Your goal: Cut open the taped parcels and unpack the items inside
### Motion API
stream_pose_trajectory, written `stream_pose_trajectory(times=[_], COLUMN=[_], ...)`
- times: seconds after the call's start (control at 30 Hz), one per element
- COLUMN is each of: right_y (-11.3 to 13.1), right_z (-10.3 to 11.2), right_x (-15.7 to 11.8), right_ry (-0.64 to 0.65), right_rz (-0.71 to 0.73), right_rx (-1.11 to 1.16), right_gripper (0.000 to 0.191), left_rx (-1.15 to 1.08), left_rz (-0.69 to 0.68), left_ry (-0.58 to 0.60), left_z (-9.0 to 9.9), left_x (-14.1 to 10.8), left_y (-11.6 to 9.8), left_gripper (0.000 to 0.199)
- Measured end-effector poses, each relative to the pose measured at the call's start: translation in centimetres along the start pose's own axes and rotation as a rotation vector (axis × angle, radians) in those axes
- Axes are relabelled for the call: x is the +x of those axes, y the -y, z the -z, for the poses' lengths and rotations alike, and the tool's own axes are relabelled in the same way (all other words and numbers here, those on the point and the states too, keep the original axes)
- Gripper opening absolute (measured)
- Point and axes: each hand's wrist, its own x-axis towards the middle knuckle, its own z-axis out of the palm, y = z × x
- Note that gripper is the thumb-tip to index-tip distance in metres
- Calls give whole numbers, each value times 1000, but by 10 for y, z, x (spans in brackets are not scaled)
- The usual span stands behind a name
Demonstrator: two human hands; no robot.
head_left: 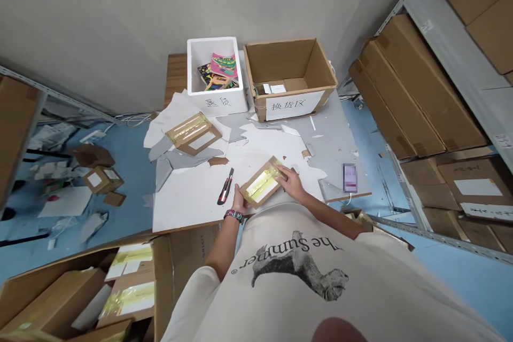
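A small cardboard box [260,184] with yellow tape over a white label lies tilted near the table's front edge. My left hand [239,200] grips its lower left end, the fingers partly hidden. On its upper right side rests my right hand [292,183], with the fingertips on the tape. Just left of the box is a red and black utility knife [226,187]. Farther back at the left sits another taped cardboard box [194,133], untouched.
A white foam box [217,101] with colourful booklets and an open carton [294,106] stand at the back of the table [180,208]. A phone [350,178] with a cable lies at the right. Large cartons [417,85] fill the right shelf; an open carton [162,278] holds parcels at lower left.
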Motion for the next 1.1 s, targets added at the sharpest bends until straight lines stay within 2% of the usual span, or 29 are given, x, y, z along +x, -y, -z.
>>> stream_pose_trajectory(times=[0.1, 0.17, 0.23, 0.37, 0.43, 0.5, 0.6, 0.67, 0.73, 0.83, 0.93, 1.0, 1.07, 1.1], right_y=[24, 29, 26, 9, 4, 1, -4, -11, -21, -36, -43, -44, -43, -43], right_z=[-7, -4, 0, 7, 12, 18, 24, 24, 21, 14, 10, 10, 10, 10], right_x=[-10, -18, -22, -17, -13, -11, -10, -9, -9, -8, -5, -1, 5, 7], right_ry=[155, 235, 234, 42, -32, -90, -172, -185, -148, -91, -64, -59, -79, -95], right_rz=[208, 265, 189, -165, -229, -229, -259, -314, -351, -342, -310, -303, -313, -328], right_rx=[-85, -93, -101, -70, 70, 248, 337, 226, 74, -73, -157, -212, -236, -227], right_gripper=[52, 52, 55, 62, 62, 59, 58, 62, 66, 65, 62, 60, 57, 57], left_rx=[-10, 17, 44, 144, 224, 293, 290, 260, 332, 566, 670, 663, 623, 613], left_rz=[-16, -76, -198, -596, -778, -880, -851, -761, -703, -737, -759, -737, -718, -726], left_ry=[11, 86, 99, 60, 95, 130, 113, 59, -10, -116, -185, -163, -133, -164], left_z=[17, 21, 21, 11, 5, 4, 5, 5, 2, -7, -10, -4, 11, 21], left_x=[3, 2, 2, 2, -1, -5, -7, -5, 0, 6, 8, 10, 14, 16], left_y=[11, 20, 26, 23, 16, 6, -3, -3, -1, 5, 7, 4, -1, -5], left_gripper=[62, 58, 68, 84, 80, 67, 45, 49, 58, 57, 53, 56, 60, 60])
